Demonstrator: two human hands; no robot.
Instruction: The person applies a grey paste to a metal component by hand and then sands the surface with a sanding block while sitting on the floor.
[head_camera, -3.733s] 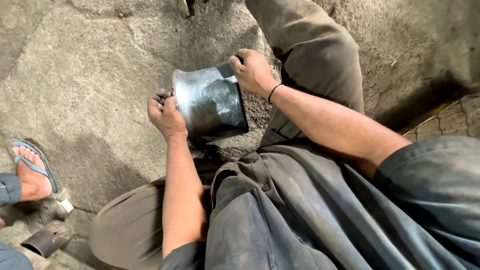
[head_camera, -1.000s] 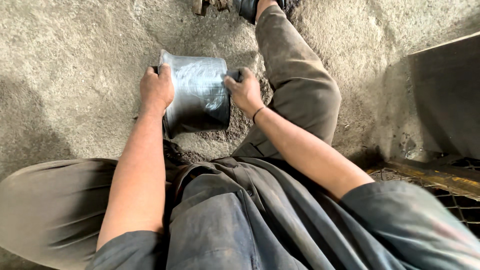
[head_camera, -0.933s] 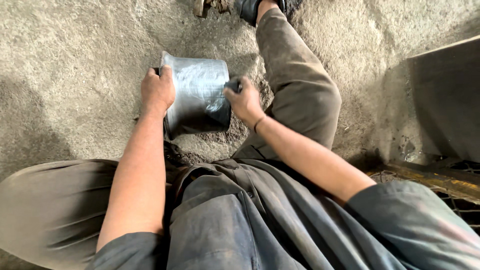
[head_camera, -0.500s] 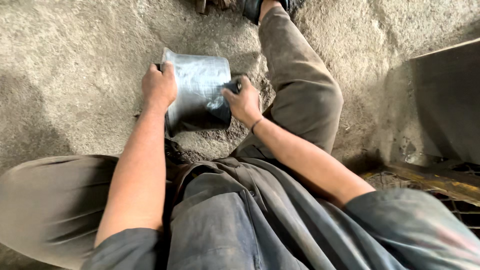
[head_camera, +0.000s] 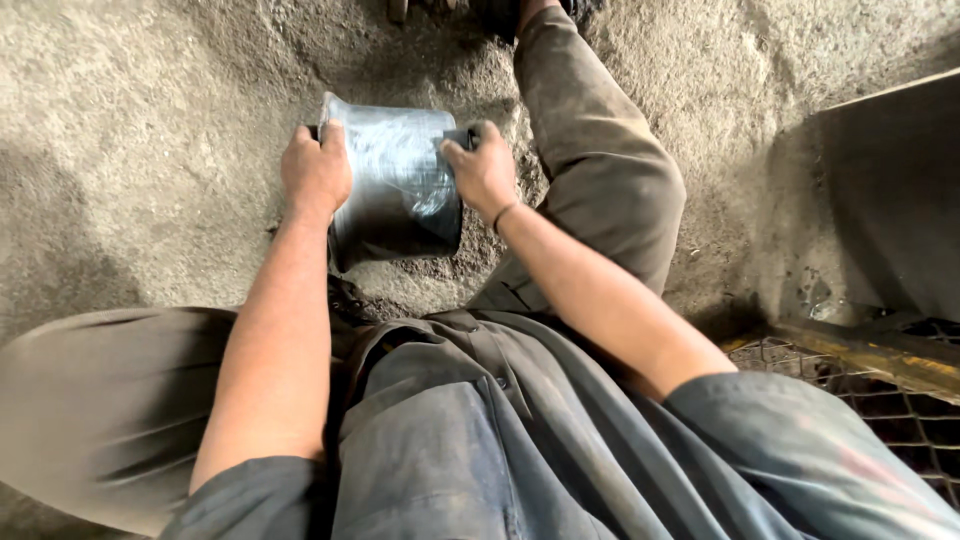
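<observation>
Both forearms reach forward between the knees, wrists bent down. The left hand (head_camera: 316, 170) and right hand (head_camera: 482, 172) clamp opposite sides of the metal vessel (head_camera: 395, 190), fingers curled over its edges (steadying it, likely). It lies tilted on the sandy floor (head_camera: 130, 130).

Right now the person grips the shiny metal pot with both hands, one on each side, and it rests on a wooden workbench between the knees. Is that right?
Not quite. The head view shows the left hand and right hand on either side of the metal pot, but it rests on a rough, sandy floor, not a wooden workbench. The rest holds.
</observation>
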